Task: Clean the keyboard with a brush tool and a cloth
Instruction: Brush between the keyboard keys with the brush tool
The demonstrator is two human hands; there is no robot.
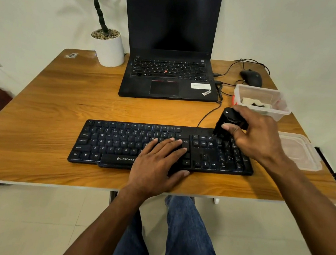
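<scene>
My left hand [159, 159] lies flat with fingers straight on the right half of the keyboard [119, 145], which sits near the front edge of the table [51, 104] with its cable running back toward the laptop [171, 44]. My right hand [259, 135] grips the black brush [224, 123], holding it over the keyboard's number pad at the far right corner. The cloth [255, 103] lies in an open tub [262, 100] behind that hand, the lid [301, 151] beside it.
</scene>
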